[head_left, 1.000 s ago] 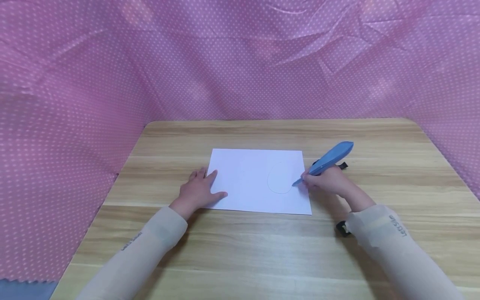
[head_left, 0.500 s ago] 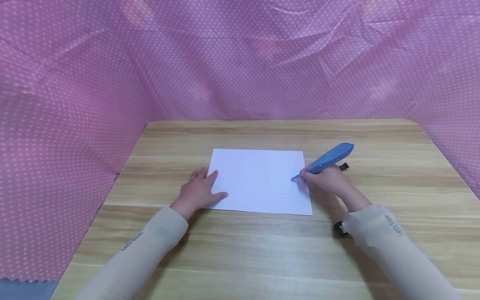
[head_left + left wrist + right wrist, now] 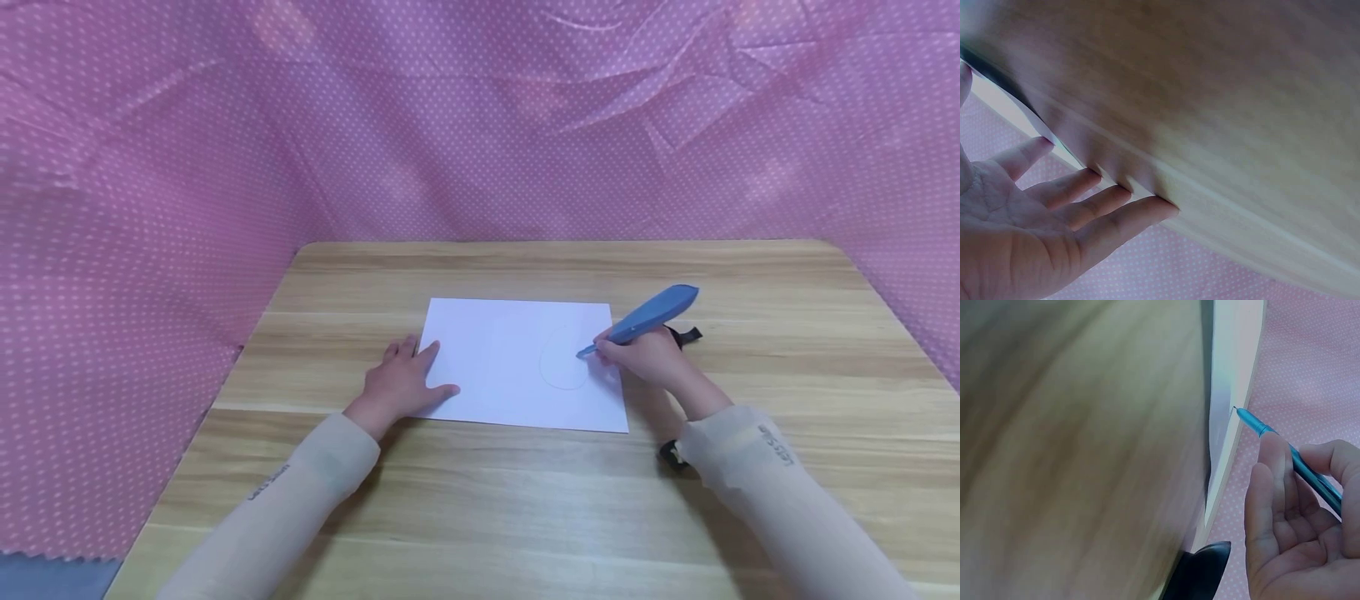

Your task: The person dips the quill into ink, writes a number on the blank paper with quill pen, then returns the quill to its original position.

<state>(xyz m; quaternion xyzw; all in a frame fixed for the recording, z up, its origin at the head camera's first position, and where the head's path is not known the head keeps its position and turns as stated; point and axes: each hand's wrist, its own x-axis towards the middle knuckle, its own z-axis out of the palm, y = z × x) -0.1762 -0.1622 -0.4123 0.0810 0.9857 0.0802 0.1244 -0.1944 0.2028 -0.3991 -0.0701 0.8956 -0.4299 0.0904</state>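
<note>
A white sheet of paper (image 3: 495, 358) lies on the wooden table. My left hand (image 3: 397, 385) rests flat at its left edge, fingers spread, with thumb and index finger on the sheet. In the left wrist view the fingertips (image 3: 1163, 208) touch the tabletop. My right hand (image 3: 648, 360) pinches a blue pen (image 3: 652, 315) with a broad, feather-shaped top end. The pen leans up to the right, its tip at the paper's right half. Just left of the tip runs a thin, curved, rounded drawn line (image 3: 564, 389). The right wrist view shows the pen (image 3: 1316, 478) between thumb and fingers.
The light wooden table (image 3: 487, 517) spreads around the paper. A pink cloth with white dots (image 3: 480, 125) hangs behind it and along both sides. Black strap pieces (image 3: 672, 456) show at the right wrist, one (image 3: 1200, 575) also low in the right wrist view.
My right hand and the pen have moved slightly up and left over the paper, and the drawn line's right side now curves upward toward the tip. My left hand keeps its place on the sheet.
</note>
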